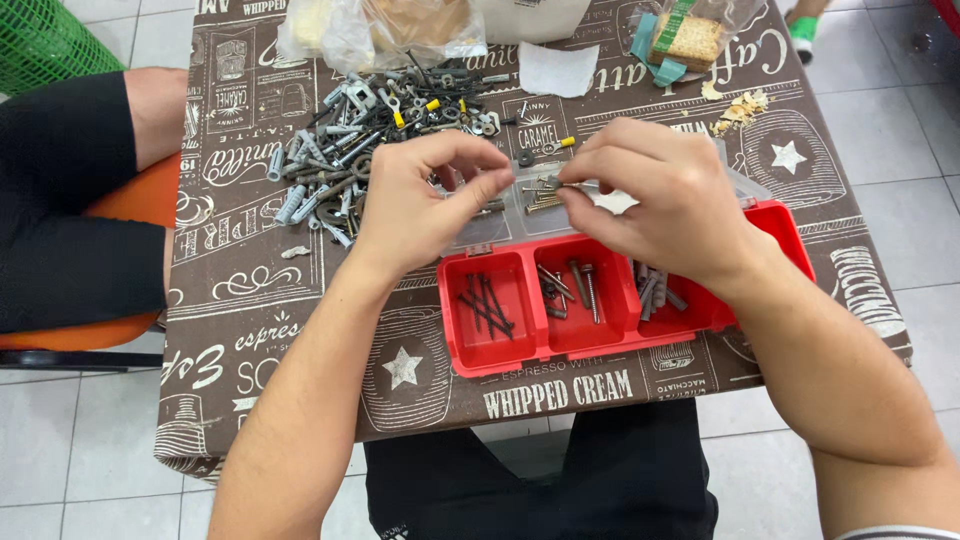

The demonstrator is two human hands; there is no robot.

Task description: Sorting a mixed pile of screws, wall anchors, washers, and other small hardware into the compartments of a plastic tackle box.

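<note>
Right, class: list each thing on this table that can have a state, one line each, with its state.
Red organiser box: open, clear lid back.
Left compartment: holds dark screws.
Middle compartment: holds a few screws.
Left hand: fingertips pinched.
Right hand: pinching a small screw.
Hardware pile: loose, unsorted.
Plastic bag: crumpled, filled.

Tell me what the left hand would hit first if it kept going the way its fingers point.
The left hand points rightward, its fingertips pinched close to those of the right hand. Going straight on, it would probably meet the small screw held between them, then the right hand's fingertips; depth is hard to judge.
</note>
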